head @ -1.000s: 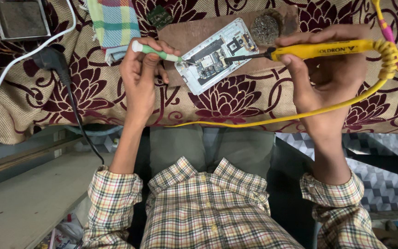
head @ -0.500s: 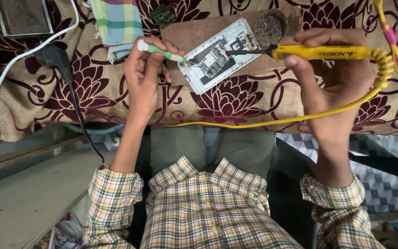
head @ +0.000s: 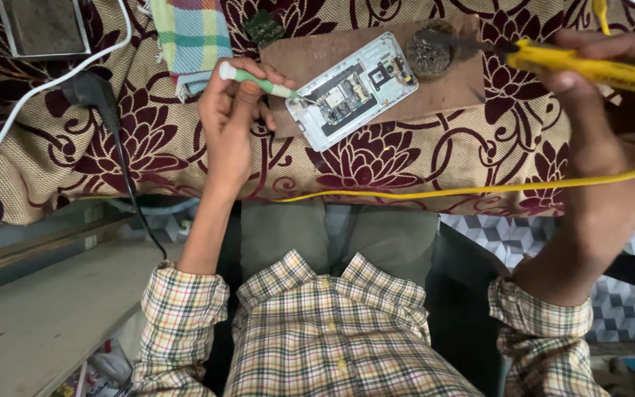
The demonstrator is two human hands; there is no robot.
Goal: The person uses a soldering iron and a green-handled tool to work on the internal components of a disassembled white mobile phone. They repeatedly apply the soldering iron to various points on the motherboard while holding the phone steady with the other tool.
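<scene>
A black plug point(head: 90, 92) with white and black cords is seen at the left on the patterned cloth point(head: 148, 147). A green-handled screwdriver point(head: 259, 82) is pinched in the closed left hand point(head: 233, 121), its tip set on the opened phone point(head: 352, 90), which lies on a brown board point(head: 310, 55). A yellow soldering iron point(head: 589, 68) is gripped by the right hand point(head: 597, 140), its tip pressed into the wire-wool cleaner point(head: 430, 50)

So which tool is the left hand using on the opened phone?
Start at the brown board on the floral cloth, where the opened phone lies. At its left end the left hand holds a thin screwdriver: green-handled with a white cap, unlike the yellow corded soldering iron.
</scene>
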